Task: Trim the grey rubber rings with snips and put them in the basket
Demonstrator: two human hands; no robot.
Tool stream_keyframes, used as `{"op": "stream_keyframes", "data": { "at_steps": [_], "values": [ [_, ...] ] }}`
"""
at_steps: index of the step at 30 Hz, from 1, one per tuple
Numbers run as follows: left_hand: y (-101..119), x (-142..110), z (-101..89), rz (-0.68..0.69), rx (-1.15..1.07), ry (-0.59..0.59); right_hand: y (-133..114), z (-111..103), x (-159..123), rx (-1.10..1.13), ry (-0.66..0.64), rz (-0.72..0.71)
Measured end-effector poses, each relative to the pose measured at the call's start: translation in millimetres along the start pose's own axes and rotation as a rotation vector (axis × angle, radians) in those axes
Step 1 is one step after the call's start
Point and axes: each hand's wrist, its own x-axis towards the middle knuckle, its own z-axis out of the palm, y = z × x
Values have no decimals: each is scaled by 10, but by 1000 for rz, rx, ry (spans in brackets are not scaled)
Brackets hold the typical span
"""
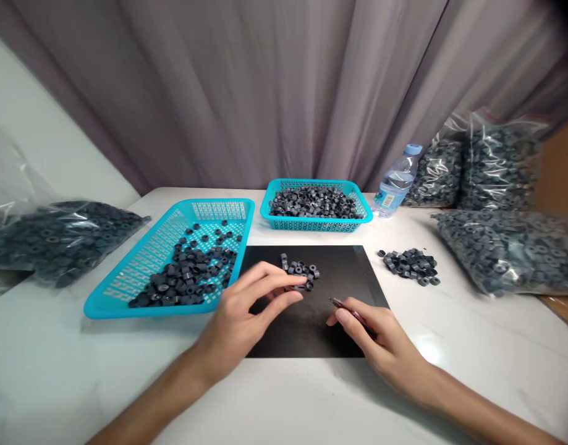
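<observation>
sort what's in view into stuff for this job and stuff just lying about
Likely for the job:
dark parts by the left hand
black mat beneath them
slim tool in the right hand
near blue basket, far blue basket, holding similar parts
loose pile right of the mat
bagged parts at both sides

Apparently just lying about:
water bottle
curtain

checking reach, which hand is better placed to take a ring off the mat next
Likely the left hand: its fingers are beside the rings, while the right hand holds a pen-like tool.
</observation>
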Motion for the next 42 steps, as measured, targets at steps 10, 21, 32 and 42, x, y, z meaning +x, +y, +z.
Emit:
{"op": "stream_keyframes", "data": {
  "at_steps": [10,21,32,42],
  "values": [
    [98,93,-918,321,1281,454,-37,-1,-10,-16,-8,-12],
    [150,105,-51,345,1001,171,-49,18,-25,-12,1,-39],
    [-318,366,181,75,768,43,-59,30,-27,17,-18,-68],
    [-346,349,129,56,694,109,-72,31,-15,29,-16,-72]
  ]
}}
